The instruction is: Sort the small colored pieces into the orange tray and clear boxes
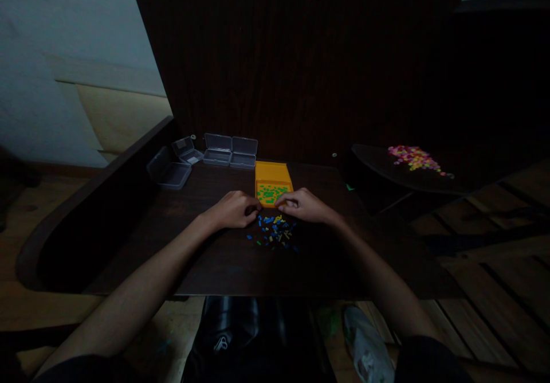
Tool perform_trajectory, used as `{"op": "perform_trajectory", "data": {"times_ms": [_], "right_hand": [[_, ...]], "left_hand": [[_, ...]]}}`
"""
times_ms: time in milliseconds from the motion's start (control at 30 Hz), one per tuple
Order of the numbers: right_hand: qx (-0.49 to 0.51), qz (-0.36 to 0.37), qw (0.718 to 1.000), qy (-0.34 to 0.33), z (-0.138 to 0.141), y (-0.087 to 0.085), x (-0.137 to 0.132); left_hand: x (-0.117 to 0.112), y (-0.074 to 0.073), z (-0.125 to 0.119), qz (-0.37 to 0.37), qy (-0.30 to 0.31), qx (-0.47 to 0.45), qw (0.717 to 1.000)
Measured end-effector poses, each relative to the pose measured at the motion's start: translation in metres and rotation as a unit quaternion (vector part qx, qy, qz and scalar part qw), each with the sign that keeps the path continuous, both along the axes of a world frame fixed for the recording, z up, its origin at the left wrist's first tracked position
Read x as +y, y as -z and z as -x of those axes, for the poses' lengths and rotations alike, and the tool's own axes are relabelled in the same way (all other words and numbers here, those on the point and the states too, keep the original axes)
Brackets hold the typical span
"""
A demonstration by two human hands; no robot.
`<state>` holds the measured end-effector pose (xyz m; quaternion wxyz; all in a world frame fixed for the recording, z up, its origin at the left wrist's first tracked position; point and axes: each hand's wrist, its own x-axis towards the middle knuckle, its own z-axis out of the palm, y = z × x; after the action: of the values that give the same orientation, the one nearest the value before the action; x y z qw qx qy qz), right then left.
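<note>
Green pieces (269,194) lie scattered inside a yellow box (271,171), which sits open on a dark desk (206,271) near the middle of my head-camera view. Taking that box as the centre of the clock, I see the left hand (234,208) at eight o'clock, its fingers curled by the box's near left corner, and the right hand (307,206) at four o'clock, its fingers bent in at the near right corner. From where I sit, I cannot tell whether either set of fingers grips a piece. Just beyond the box's near edge, at six o'clock, loose pieces (268,220) in blue, yellow and a little green are strewn between the two forearms. Clear plastic cases (218,156) stand open from nine to ten o'clock. Well apart, towards three o'clock, a heap of pink and yellow bits (415,158) rests on a dark, rounded surface (378,168).
</note>
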<state>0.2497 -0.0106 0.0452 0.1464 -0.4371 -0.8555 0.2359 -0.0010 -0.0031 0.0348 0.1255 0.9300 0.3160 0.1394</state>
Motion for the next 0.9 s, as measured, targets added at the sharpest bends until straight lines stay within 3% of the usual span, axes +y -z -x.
{"op": "perform_trajectory", "data": {"times_ms": [233, 400, 667, 900], "right_hand": [[0.052, 0.029, 0.993, -0.104, 0.008, 0.013, -0.035], [0.050, 0.010, 0.993, -0.108, 0.012, 0.015, -0.051], [0.005, 0.048, 0.987, -0.151, 0.016, 0.016, -0.056], [-0.017, 0.050, 0.989, -0.139, 0.017, 0.017, -0.057]], "left_hand": [[-0.006, -0.001, -0.002, 0.144, 0.105, -0.058, 0.982], [-0.011, -0.004, 0.000, 0.223, 0.141, -0.018, 0.965], [-0.012, -0.002, -0.002, 0.245, 0.150, 0.007, 0.958], [-0.012, -0.003, -0.002, 0.237, 0.152, -0.001, 0.960]]}}
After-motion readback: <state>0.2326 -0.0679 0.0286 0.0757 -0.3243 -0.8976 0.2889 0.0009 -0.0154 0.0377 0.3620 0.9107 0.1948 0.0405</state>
